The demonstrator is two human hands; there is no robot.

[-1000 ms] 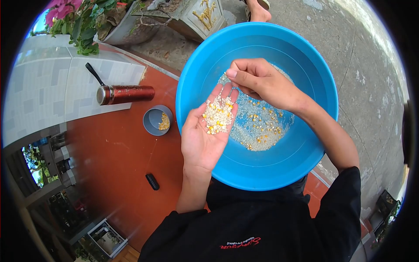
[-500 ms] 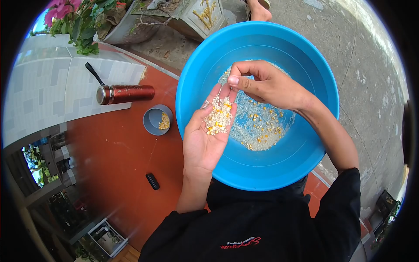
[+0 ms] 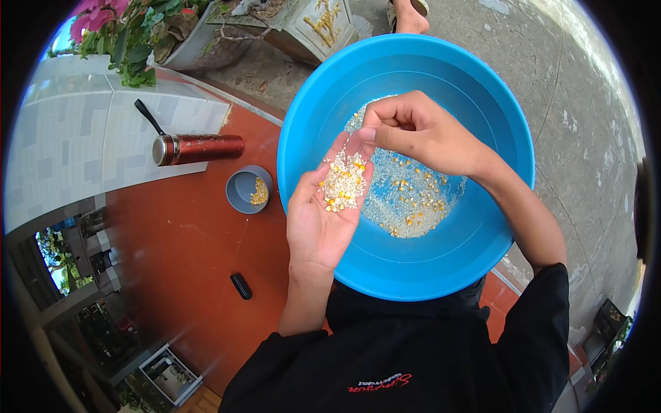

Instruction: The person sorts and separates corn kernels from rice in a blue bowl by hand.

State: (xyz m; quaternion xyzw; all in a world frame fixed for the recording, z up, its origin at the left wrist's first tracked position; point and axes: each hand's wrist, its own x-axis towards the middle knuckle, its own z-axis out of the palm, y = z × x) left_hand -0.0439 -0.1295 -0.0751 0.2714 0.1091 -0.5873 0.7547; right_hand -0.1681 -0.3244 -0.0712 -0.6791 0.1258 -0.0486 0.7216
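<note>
A wide blue basin point(image 3: 406, 272) sits over my lap, with rice grains point(image 3: 385, 203) and yellow corn kernels point(image 3: 411, 220) spread across its bottom. Over the basin's left side, my left hand point(image 3: 313, 230) is cupped palm up and holds a heap of mixed rice and corn point(image 3: 344, 184). My right hand point(image 3: 434, 141) is closed, thumb and index finger pinched at the fingertips of the left hand. Whatever is in that pinch is too small or hidden to make out. A small grey bowl point(image 3: 239, 199) with corn kernels point(image 3: 259, 191) in it stands left of the basin.
A red flask point(image 3: 206, 149) with a black strap lies on the red floor point(image 3: 200, 261) beyond the bowl. A small black case point(image 3: 241, 286) rests nearer me. Planters with pink flowers point(image 3: 96, 17) stand at the upper left. A person's foot point(image 3: 412, 20) shows behind the basin.
My right hand has shifted slightly, its pinch still at the left fingertips. The left hand still holds the heap, almost unmoved.
</note>
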